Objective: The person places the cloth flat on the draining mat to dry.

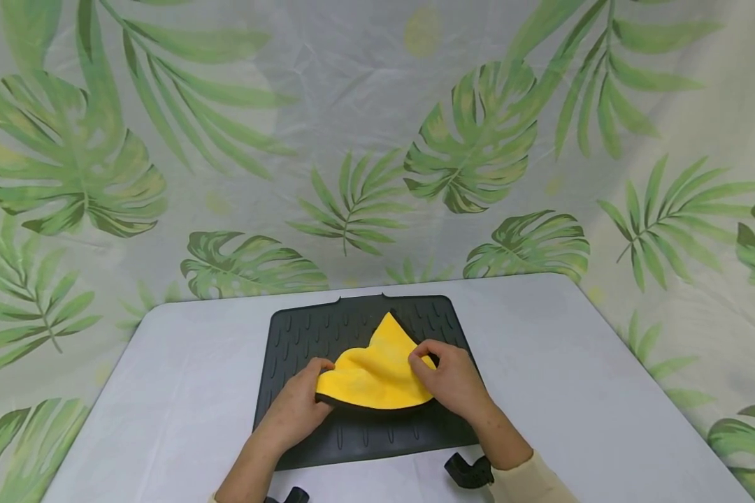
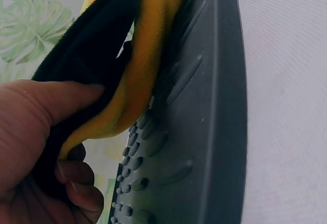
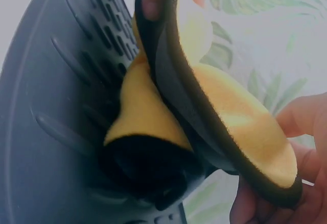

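Note:
A yellow cloth point(image 1: 377, 377) with a black edge and a dark underside is held up, bent and folded, above a black ridged mat point(image 1: 302, 349). My left hand point(image 1: 298, 402) grips its left end; in the left wrist view the thumb point(image 2: 66, 99) lies on the dark side and the fingers curl behind. At the cloth's right side my right hand point(image 1: 449, 374) pinches the edge between thumb and fingers. The right wrist view shows a folded part of the cloth point(image 3: 148, 112) hanging close to the mat; whether it touches cannot be told.
The mat lies on a white table point(image 1: 182, 377) with rounded corners. Behind stands a pale hanging fabric point(image 1: 352, 105) printed with green leaves. Black wrist devices point(image 1: 468, 471) show near both wrists at the front edge.

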Tool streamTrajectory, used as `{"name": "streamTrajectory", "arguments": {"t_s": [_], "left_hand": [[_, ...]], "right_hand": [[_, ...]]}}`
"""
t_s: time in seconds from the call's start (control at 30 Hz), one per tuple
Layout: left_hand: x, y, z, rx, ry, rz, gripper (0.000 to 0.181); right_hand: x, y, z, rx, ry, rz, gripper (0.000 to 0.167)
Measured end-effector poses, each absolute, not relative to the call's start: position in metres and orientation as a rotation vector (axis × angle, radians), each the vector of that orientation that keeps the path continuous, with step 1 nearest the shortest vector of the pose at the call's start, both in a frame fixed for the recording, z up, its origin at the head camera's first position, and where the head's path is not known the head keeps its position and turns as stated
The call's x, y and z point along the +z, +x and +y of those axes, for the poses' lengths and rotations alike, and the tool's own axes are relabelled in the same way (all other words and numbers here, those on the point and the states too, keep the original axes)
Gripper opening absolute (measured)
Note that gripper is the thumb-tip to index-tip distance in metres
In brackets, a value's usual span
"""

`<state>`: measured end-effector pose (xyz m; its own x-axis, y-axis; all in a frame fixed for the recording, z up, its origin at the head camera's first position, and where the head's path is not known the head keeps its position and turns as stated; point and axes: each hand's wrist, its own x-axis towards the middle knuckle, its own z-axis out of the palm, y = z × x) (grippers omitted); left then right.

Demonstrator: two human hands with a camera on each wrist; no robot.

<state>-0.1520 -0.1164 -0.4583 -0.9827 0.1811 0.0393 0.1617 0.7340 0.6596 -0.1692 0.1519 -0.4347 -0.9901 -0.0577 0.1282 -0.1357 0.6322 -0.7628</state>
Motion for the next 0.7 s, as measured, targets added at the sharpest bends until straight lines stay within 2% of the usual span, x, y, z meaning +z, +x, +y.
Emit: {"name": "streamTrajectory", "arguments": {"t_s": [0.27,0.5,0.7], "left_hand": [[-0.460,-0.154,-0.118,1.108,0.260,2.943,0.058],[-0.462,-0.154,-0.120,1.079,0.224,2.971,0.062],[-0.461,-0.154,-0.122,1.051,0.243,2.993,0.062]], "right_hand": [[-0.433,-0.171,0.157,1.279,0.148,-2.735,0.004],[-0.433,-0.172,0.160,1.285,0.117,-2.735,0.020],[-0.432,-0.173,0.163,1.328,0.109,-2.749,0.025]]}}
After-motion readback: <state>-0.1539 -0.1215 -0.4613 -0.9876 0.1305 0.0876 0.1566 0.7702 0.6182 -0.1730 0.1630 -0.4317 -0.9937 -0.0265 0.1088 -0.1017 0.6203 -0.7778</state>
